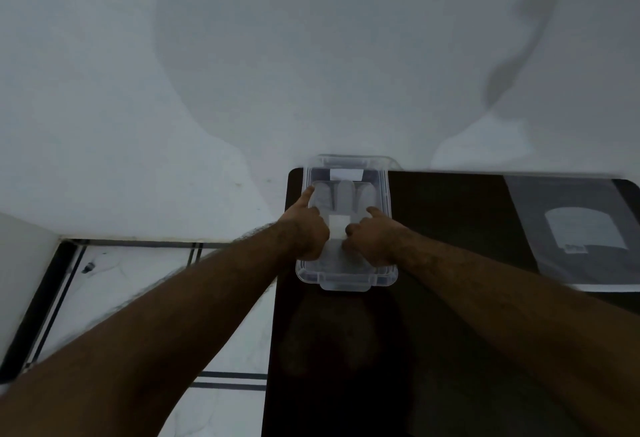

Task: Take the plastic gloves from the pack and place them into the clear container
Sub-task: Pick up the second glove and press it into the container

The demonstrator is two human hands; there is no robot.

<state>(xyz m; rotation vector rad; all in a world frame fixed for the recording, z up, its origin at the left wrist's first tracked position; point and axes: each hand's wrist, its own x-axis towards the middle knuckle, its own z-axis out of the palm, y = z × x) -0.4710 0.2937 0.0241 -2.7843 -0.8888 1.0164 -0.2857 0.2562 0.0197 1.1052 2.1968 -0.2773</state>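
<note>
The clear container (346, 282) stands at the far left corner of the dark table (433, 332). A translucent plastic glove (341, 196) lies flat inside it, fingers pointing away from me. My left hand (306, 229) is over the container's left side, its index finger stretched along the glove's left edge. My right hand (375, 237) is over the right side, thumb and fingers pinching the glove near its cuff. The pack (581, 232), a flat clear bag with a white label, lies on the table at the far right.
A white wall rises right behind the table. To the left, the floor is white tile with dark lines (228, 379). The dark table surface stretches toward me in front of the container.
</note>
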